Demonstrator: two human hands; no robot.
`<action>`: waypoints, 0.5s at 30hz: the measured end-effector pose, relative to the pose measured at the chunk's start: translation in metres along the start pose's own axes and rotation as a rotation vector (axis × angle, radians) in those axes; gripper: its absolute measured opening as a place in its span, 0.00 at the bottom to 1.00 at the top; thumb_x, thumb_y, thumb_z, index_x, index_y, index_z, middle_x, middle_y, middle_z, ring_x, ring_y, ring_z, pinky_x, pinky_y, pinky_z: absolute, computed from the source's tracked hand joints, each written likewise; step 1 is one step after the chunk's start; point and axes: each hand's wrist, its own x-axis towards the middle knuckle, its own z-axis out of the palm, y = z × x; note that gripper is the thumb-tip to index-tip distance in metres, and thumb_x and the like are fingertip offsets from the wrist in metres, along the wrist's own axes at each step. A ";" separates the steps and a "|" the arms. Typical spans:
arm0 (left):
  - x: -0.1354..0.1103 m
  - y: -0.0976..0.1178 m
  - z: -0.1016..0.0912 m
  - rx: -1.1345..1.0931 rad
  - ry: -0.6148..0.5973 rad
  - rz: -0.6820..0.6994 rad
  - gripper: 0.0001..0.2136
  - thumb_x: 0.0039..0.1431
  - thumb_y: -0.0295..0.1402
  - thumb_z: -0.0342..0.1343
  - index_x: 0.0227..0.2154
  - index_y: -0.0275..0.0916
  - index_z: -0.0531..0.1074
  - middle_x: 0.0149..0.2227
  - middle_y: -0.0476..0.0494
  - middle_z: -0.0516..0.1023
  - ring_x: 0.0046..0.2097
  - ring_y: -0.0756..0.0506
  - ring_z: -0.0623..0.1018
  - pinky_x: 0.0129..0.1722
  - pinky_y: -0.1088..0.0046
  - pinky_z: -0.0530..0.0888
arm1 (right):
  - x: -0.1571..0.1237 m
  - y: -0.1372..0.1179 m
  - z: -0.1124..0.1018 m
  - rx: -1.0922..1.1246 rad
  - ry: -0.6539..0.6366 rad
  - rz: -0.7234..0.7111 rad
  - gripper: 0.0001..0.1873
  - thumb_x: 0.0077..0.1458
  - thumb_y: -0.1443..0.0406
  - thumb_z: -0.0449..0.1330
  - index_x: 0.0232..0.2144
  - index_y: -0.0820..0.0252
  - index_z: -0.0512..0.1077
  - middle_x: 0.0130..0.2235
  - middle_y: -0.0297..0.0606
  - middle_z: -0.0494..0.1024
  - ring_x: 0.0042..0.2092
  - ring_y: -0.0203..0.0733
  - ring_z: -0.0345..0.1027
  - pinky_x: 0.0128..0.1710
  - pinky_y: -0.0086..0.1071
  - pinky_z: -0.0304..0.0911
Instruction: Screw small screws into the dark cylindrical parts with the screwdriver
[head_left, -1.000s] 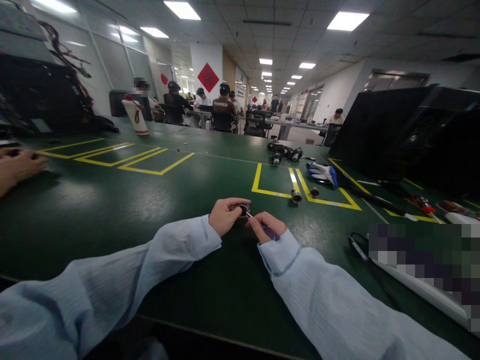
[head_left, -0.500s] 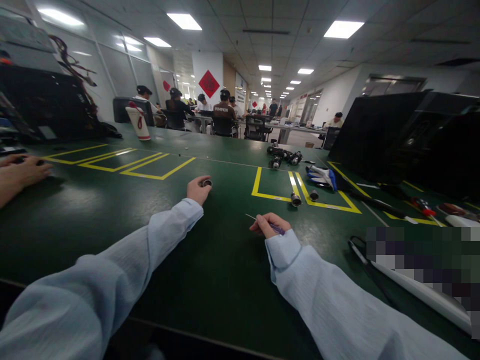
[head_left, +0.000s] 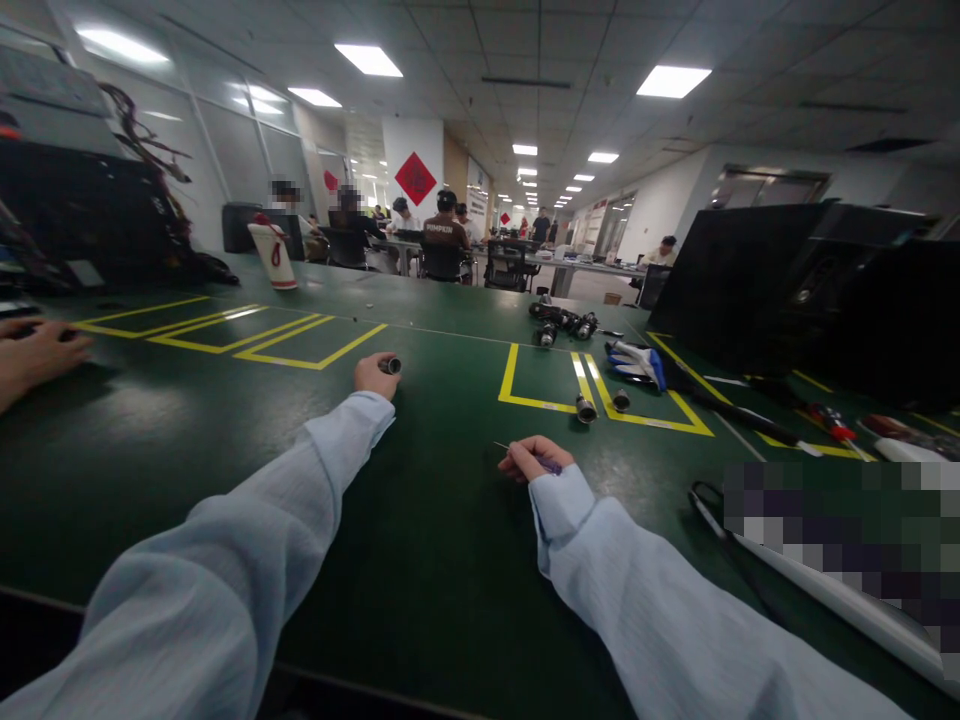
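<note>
My left hand (head_left: 369,376) is closed around a short, hollow metal cylinder (head_left: 390,366), just above or on the green table; contact with the surface is unclear. The cylinder's dark open end faces right, towards me. In my right hand (head_left: 534,456) is a thin screwdriver (head_left: 551,466) with a purple handle, its slim shaft pointing left. The fingers cover much of that handle. Two similar metal cylinders, a larger one (head_left: 586,409) and a smaller one (head_left: 621,400), stand by the yellow tape beyond my right hand.
Dark metal parts (head_left: 562,322) lie farther back, near blue-and-white gloves (head_left: 636,364). A red-handled screwdriver (head_left: 831,422) lies at right, before a black case (head_left: 750,290). A paper cup (head_left: 273,258) stands back left. Another person's hand (head_left: 37,352) rests at the left edge.
My left hand has moved left with the metal cylinder, whose open end shows more now. My right hand keeps the screwdriver, nearly in place. The view has shifted slightly.
</note>
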 end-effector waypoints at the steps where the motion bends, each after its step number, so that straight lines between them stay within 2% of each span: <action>1: -0.001 0.002 0.000 0.015 -0.006 0.014 0.19 0.37 0.23 0.58 0.38 0.32 0.72 0.37 0.40 0.75 0.41 0.43 0.74 0.43 0.70 0.69 | 0.000 0.000 0.000 0.009 0.002 0.006 0.14 0.42 0.54 0.57 0.20 0.60 0.67 0.20 0.37 0.75 0.22 0.36 0.67 0.24 0.29 0.62; 5: -0.013 0.012 -0.004 0.094 -0.036 0.110 0.19 0.40 0.29 0.59 0.40 0.34 0.71 0.40 0.39 0.72 0.43 0.42 0.72 0.45 0.68 0.68 | 0.003 0.000 -0.001 0.074 0.022 0.040 0.14 0.42 0.55 0.57 0.23 0.60 0.69 0.21 0.37 0.76 0.23 0.36 0.67 0.23 0.29 0.61; 10: -0.035 0.029 -0.004 0.261 -0.168 0.418 0.15 0.44 0.38 0.58 0.36 0.37 0.71 0.39 0.41 0.68 0.40 0.42 0.71 0.41 0.68 0.68 | 0.009 0.001 -0.007 0.188 0.065 0.088 0.15 0.42 0.54 0.58 0.26 0.60 0.71 0.28 0.39 0.78 0.28 0.38 0.70 0.25 0.29 0.61; 13: -0.051 0.043 -0.002 0.196 -0.203 0.572 0.15 0.41 0.39 0.60 0.31 0.36 0.69 0.35 0.42 0.69 0.40 0.42 0.70 0.41 0.66 0.67 | 0.009 -0.003 -0.012 0.260 0.030 0.111 0.14 0.40 0.55 0.60 0.24 0.60 0.72 0.26 0.38 0.79 0.27 0.38 0.70 0.27 0.29 0.61; 15: -0.066 0.053 0.000 0.099 -0.246 0.607 0.17 0.39 0.40 0.61 0.30 0.36 0.66 0.32 0.43 0.69 0.38 0.43 0.69 0.39 0.65 0.67 | 0.008 -0.007 -0.015 0.341 -0.019 0.110 0.15 0.39 0.54 0.61 0.20 0.61 0.72 0.22 0.36 0.78 0.25 0.38 0.70 0.26 0.30 0.62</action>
